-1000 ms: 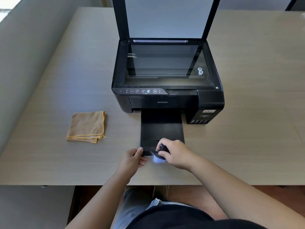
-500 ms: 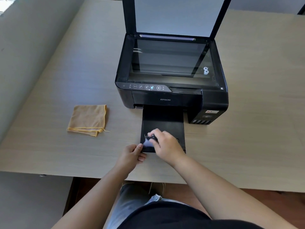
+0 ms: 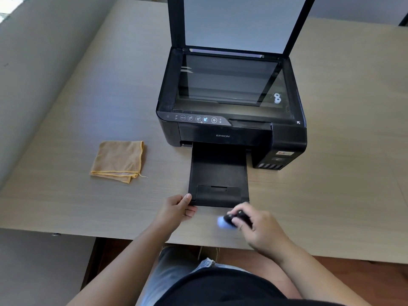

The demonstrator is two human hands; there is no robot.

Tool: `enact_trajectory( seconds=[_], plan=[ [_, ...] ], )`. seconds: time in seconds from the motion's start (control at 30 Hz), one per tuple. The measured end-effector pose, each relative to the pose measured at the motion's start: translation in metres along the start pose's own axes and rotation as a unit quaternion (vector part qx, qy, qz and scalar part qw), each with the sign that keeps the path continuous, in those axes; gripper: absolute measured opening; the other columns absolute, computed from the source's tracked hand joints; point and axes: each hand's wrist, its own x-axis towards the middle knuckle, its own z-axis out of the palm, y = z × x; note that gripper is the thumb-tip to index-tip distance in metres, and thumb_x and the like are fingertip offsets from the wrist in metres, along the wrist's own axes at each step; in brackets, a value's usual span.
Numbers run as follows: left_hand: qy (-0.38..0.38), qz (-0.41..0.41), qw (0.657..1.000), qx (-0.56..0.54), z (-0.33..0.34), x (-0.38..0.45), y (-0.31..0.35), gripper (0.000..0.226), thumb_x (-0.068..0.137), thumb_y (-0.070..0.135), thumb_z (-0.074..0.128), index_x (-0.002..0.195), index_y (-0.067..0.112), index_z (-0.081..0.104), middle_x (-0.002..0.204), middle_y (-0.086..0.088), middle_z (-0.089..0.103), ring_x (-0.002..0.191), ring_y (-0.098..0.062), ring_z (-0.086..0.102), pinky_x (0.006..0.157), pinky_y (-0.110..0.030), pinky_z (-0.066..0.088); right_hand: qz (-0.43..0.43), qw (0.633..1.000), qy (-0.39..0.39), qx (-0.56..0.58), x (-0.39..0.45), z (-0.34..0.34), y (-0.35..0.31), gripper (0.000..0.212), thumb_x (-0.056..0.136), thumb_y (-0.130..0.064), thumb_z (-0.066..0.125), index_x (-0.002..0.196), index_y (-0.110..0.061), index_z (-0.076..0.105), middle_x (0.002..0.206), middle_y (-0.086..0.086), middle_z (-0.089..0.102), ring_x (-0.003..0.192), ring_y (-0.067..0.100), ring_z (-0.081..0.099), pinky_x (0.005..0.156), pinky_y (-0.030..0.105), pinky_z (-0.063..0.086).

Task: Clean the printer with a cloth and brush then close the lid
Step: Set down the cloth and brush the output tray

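step: brushing tray (image 3: 218, 173) | left hand (image 3: 176, 209) pinches tray's near-left corner | right hand (image 3: 260, 226) grips brush (image 3: 231, 219) just off tray edge, over surface (image 3: 66, 195) | cloth (image 3: 118, 161) lies left, lid (image 3: 237, 23) up | we steady tray, sweep outward, light strokes

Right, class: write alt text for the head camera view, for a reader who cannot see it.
A person's right hand holds a small brush just off the front edge of a black printer's output tray, while the left hand grips the tray's near left corner. The lid stands open, and a folded orange cloth lies on the table to the left.
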Motion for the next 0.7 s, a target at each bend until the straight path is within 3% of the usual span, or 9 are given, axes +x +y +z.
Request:
enact_trajectory(
  seconds=[0.1,0.2,0.27,0.37,0.5,0.7],
  plan=[
    [-0.016,-0.015,0.999,-0.031,-0.003,-0.001,-0.003,0.025,0.099,0.024,0.053,0.111,0.005,0.064,0.1,-0.014,0.072,0.087,-0.018,0.071,0.078,-0.03,0.058,0.016,0.977,0.199,0.071,0.009,-0.025,-0.002,0.015,0.088,-0.014,0.066,0.097,-0.026,0.065,0.092,-0.017,0.072,0.079,0.002,0.066,0.067,0.012,0.047],
    [-0.034,-0.028,0.993,-0.109,-0.006,-0.002,-0.007,0.03,0.097,0.011,0.055,0.126,0.014,0.055,0.113,-0.011,0.066,0.095,-0.018,0.07,0.082,-0.03,0.057,0.042,0.958,0.272,0.076,0.028,-0.041,0.001,0.015,0.088,-0.01,0.065,0.093,-0.024,0.063,0.081,-0.015,0.068,0.072,0.005,0.063,0.064,0.013,0.046],
    [-0.045,-0.022,0.988,-0.147,-0.009,0.001,-0.009,0.044,0.094,0.001,0.056,0.134,0.018,0.049,0.116,-0.014,0.062,0.105,-0.022,0.067,0.093,-0.035,0.053,0.06,0.969,0.234,0.051,0.036,-0.043,0.003,0.016,0.088,-0.01,0.065,0.091,-0.026,0.062,0.079,-0.014,0.066,0.074,0.001,0.06,0.063,0.008,0.042],
    [-0.054,-0.017,0.986,-0.158,-0.013,0.005,-0.009,0.058,0.09,-0.009,0.056,0.14,0.018,0.045,0.111,-0.015,0.057,0.119,-0.03,0.057,0.103,-0.041,0.047,0.066,0.993,0.099,-0.017,0.04,-0.033,0.001,0.017,0.087,-0.015,0.065,0.086,-0.031,0.058,0.07,-0.011,0.062,0.069,0.0,0.056,0.059,0.01,0.039],
    [-0.035,-0.034,0.979,-0.197,-0.011,0.006,-0.009,0.06,0.088,-0.011,0.058,0.139,0.017,0.044,0.123,-0.02,0.056,0.116,-0.03,0.061,0.089,-0.033,0.056,0.062,0.996,0.0,-0.059,0.043,-0.004,-0.011,0.01,0.09,-0.023,0.059,0.09,-0.032,0.055,0.061,-0.008,0.054,0.053,0.004,0.049,0.051,0.015,0.035],
    [-0.029,-0.03,0.981,-0.189,-0.008,0.007,-0.011,0.056,0.087,-0.011,0.059,0.134,0.017,0.049,0.125,-0.024,0.056,0.115,-0.027,0.06,0.076,-0.027,0.057,0.025,0.995,-0.098,-0.003,0.059,0.031,-0.048,0.008,0.094,-0.028,0.054,0.101,-0.028,0.057,0.073,-0.01,0.056,0.061,0.006,0.05,0.054,0.018,0.038]
  ],
)
